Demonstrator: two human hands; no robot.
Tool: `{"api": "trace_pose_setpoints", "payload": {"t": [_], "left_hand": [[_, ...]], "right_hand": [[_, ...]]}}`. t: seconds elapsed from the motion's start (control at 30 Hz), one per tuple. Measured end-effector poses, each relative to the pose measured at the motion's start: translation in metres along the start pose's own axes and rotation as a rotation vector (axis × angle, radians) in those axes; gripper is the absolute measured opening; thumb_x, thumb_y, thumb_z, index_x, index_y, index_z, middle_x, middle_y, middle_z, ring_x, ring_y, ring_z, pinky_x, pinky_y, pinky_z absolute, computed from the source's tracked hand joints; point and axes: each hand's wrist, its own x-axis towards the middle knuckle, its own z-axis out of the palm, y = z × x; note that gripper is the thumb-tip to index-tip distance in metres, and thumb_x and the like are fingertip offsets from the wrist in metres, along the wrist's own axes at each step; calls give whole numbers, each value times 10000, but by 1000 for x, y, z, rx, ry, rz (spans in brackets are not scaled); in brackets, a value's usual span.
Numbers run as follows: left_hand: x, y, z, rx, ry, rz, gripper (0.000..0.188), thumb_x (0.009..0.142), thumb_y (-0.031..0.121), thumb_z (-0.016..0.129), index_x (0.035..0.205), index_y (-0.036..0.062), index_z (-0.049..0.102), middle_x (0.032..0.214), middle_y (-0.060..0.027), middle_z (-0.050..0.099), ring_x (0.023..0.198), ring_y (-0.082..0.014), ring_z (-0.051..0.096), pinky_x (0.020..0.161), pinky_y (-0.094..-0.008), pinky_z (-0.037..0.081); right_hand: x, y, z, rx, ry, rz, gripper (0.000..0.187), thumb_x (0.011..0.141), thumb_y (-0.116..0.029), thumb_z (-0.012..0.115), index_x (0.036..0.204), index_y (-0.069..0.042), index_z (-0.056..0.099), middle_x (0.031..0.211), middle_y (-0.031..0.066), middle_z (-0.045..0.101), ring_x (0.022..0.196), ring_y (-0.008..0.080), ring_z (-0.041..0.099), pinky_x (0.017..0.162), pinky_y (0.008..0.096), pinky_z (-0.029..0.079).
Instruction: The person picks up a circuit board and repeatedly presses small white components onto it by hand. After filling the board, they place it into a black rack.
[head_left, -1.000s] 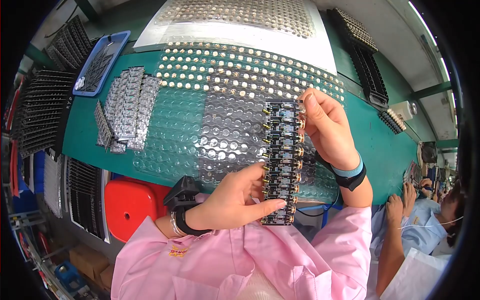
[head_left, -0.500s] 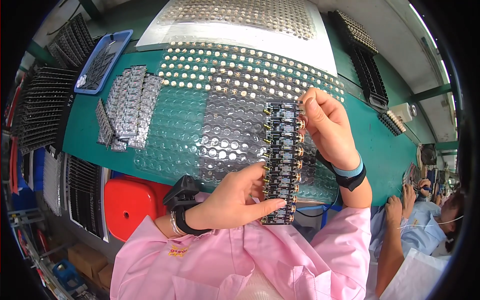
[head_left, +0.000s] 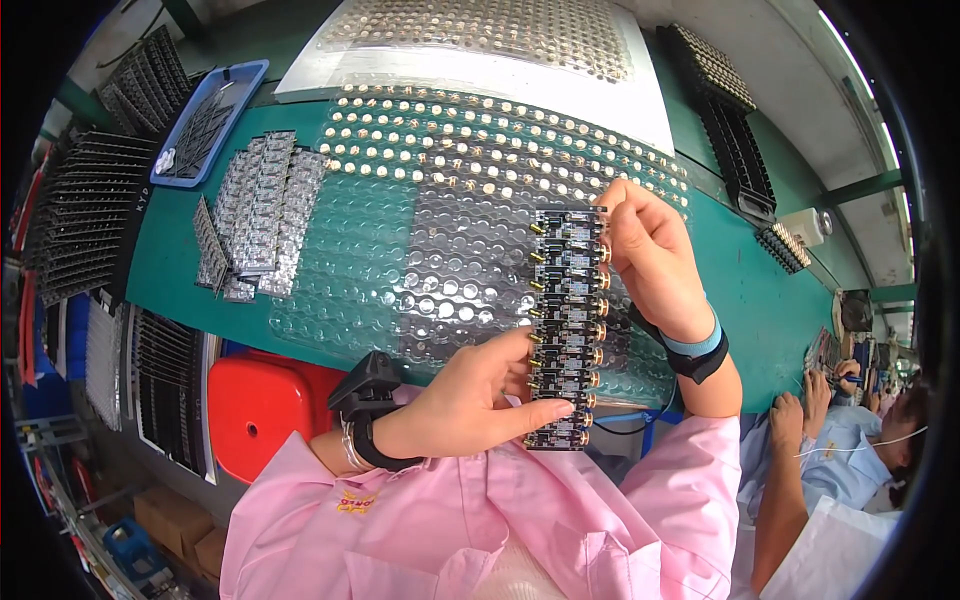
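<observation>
Head view, looking down: we hold a long black strip of small circuit boards (head_left: 565, 328) upright between both hands, above a green counter (head_left: 170, 260). Our left hand (head_left: 470, 395) grips the strip's lower end, its fingers (head_left: 540, 412) closed across the front of the strip. Our right hand (head_left: 650, 250) pinches the strip's upper right edge, its fingers curled shut on it. Both wrists wear dark bands, and pink sleeves (head_left: 520, 530) fill the space below the strip.

Behind the strip lies a clear plastic blister tray (head_left: 400, 270); the pockets beyond the strip's top hold small round metal parts, while those left of the strip look empty. Further left of the strip sits a pile of silvery boards (head_left: 262, 205), and beyond that a blue tray (head_left: 208, 122). Lower left of the strip is a red stool (head_left: 255, 400). To the strip's right, another person (head_left: 850, 440) in light blue sits at the counter.
</observation>
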Motion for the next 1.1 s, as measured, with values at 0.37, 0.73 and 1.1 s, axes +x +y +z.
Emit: {"api": "trace_pose_setpoints", "payload": {"t": [0.37, 0.73, 1.1], "left_hand": [[-1, 5, -1, -49, 42, 66, 399, 778, 1, 569, 1135, -6, 391, 979, -80, 554, 823, -115, 565, 673, -227, 476], [1, -3, -21, -227, 690, 647, 312, 800, 6, 527, 1056, 13, 350, 990, -108, 511, 863, -141, 535, 598, -260, 517], [20, 12, 15, 121, 544, 624, 362, 801, -14, 497, 1106, -28, 302, 1066, -158, 451, 891, -206, 534, 680, -297, 505]], "right_hand": [[1, -3, -2, -18, 1, -16, 314, 876, -364, 418, 835, -54, 451, 695, -27, 450, 599, 37, 384, 531, 174, 330], [-16, -2, 31, -195, -114, 54, 258, 640, 25, 692, 870, 19, 576, 754, 53, 587, 681, 76, 529, 620, 202, 444], [-31, -3, 17, 80, 105, -10, 117, 730, -17, 635, 819, 12, 565, 710, 17, 559, 596, 46, 517, 508, 164, 422]]}}
